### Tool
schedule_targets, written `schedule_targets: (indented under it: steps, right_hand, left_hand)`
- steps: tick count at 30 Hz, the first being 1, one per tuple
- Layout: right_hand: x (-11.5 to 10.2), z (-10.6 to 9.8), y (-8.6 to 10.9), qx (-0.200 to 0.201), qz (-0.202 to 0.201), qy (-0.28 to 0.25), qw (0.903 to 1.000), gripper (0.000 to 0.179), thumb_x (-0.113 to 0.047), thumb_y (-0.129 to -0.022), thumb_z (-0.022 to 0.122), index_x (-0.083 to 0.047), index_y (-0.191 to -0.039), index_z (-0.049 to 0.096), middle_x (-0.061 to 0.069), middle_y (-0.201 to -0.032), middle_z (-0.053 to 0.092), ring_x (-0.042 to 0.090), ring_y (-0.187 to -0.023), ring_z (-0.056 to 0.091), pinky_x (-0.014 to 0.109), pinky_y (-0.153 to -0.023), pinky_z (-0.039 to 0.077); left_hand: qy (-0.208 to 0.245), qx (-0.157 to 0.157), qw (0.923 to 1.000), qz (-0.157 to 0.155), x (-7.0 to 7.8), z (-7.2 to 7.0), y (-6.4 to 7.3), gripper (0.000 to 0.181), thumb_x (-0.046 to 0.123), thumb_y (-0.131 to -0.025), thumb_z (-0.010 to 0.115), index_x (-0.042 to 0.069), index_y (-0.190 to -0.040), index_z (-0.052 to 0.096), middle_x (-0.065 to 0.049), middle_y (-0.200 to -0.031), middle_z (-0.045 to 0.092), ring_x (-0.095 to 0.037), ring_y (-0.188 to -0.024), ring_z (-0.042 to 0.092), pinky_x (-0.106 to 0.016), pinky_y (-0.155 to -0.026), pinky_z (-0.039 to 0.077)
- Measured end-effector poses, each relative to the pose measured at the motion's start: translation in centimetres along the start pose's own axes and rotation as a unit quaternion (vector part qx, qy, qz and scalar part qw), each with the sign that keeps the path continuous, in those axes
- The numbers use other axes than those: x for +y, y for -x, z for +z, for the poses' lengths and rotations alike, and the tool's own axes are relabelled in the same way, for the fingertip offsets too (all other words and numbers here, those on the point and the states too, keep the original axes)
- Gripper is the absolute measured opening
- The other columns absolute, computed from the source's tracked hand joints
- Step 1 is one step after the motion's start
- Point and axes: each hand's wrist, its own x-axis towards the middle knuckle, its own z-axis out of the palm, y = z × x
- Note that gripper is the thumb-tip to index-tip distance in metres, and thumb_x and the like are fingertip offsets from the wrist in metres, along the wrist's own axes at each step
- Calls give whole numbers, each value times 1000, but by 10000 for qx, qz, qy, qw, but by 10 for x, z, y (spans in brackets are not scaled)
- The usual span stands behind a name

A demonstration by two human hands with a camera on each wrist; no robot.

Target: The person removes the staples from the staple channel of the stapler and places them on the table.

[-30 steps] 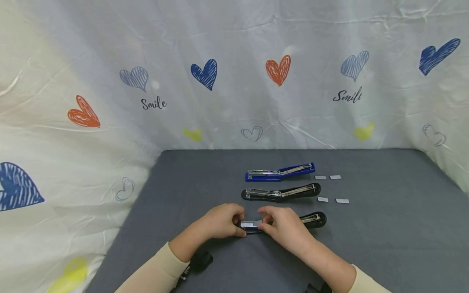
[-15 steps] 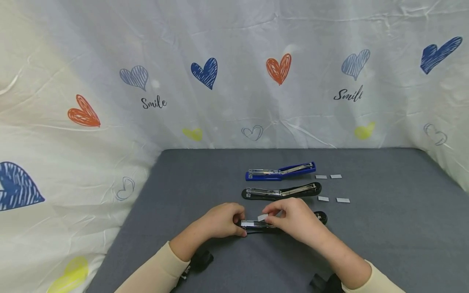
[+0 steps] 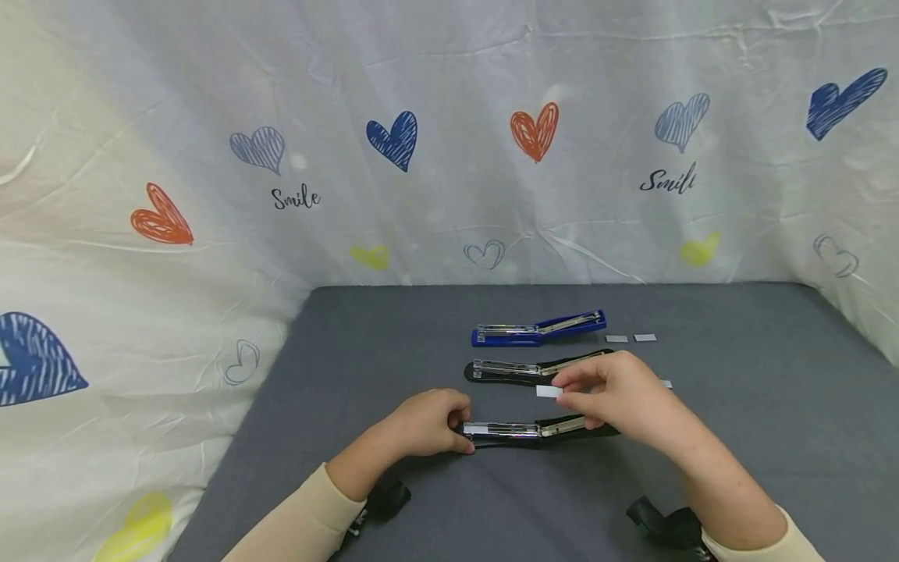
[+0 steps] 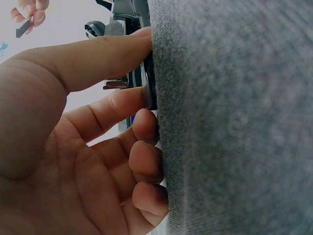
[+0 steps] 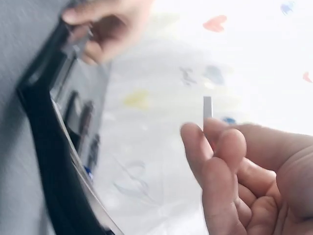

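Note:
In the head view, the nearest black stapler (image 3: 507, 432) lies opened out on the grey table, its metal magazine exposed. My left hand (image 3: 430, 424) grips its left end; in the left wrist view, thumb and index finger pinch the black base (image 4: 149, 73) at the cloth. Up and to the right, my right hand (image 3: 625, 400) pinches a silvery strip of staples (image 3: 548, 391) by one end, apart from the stapler. The right wrist view shows that strip (image 5: 208, 106) sticking out beyond the fingertips, with the opened stapler (image 5: 44, 147) blurred at left.
Behind lie another opened black stapler (image 3: 502, 375), partly covered by the right hand, and an opened blue stapler (image 3: 506, 339). Two staple strips rest right of the blue one, including this strip (image 3: 644, 338). A heart-printed curtain (image 3: 449, 203) hangs behind the table.
My right hand has risen from the near stapler's magazine and moved right and away from me, carrying the strip of staples. The left hand has stayed at the stapler's end.

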Motion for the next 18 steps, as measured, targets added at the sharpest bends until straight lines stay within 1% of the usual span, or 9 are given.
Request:
schedule_targets:
  steps: [2,4,7,9,10,13,18]
  right_hand:
    - [1,-9,2,-46,-40,47,10000,17,-21,-92,79,-11,-106,77,1,-90,73,21,-65,66,37,-61,54]
    - [3,-17,4,-82,-127,202,9997,16,-23,-92,79,-12,-103,76,1,-86,71,20,-64,65,33,-60,53]
    - [6,-27,7,-120,-302,459,9984,15,-24,-92,78,-12,-101,75,1,-75,68,16,-57,58,30,-55,45]
    - [7,-34,9,-102,-356,631,9973,15,-25,-91,79,-14,-101,75,0,-70,65,14,-55,53,30,-53,38]
    - [8,-37,10,-84,-368,687,9969,15,-25,-91,79,-14,-101,75,-1,-71,64,14,-56,52,30,-53,37]
    - [12,-46,13,-32,-317,781,9964,16,-26,-91,79,-16,-102,76,-2,-73,64,13,-58,48,30,-54,37]
    - [20,-62,18,-46,-306,921,9953,16,-26,-93,78,-16,-105,76,-1,-83,67,13,-66,54,29,-59,43]
  left_hand:
    - [0,-25,10000,-19,0,0,0,32,30,-78,91,23,-81,61,8,-74,52,-8,-66,46,-28,-60,38]
    - [7,-44,10000,-40,1,0,0,32,30,-78,91,22,-81,61,8,-74,52,-8,-66,47,-28,-61,38]
    - [46,-64,10000,-56,1,-1,-1,32,30,-78,91,22,-81,61,8,-75,52,-9,-67,47,-28,-61,37]
    - [60,-53,10000,-52,1,-1,-1,32,29,-78,92,21,-81,61,8,-75,52,-9,-67,47,-28,-61,37]
    - [65,-50,10000,-53,1,-1,-1,32,29,-77,92,21,-81,61,8,-75,52,-9,-67,47,-28,-61,37]
    - [13,-15,10000,-23,0,0,-1,32,30,-77,92,22,-81,61,8,-75,52,-8,-66,46,-28,-61,38]
    - [-8,24,10000,17,-1,1,-1,32,30,-76,92,22,-80,62,9,-75,52,-8,-66,46,-28,-60,38]
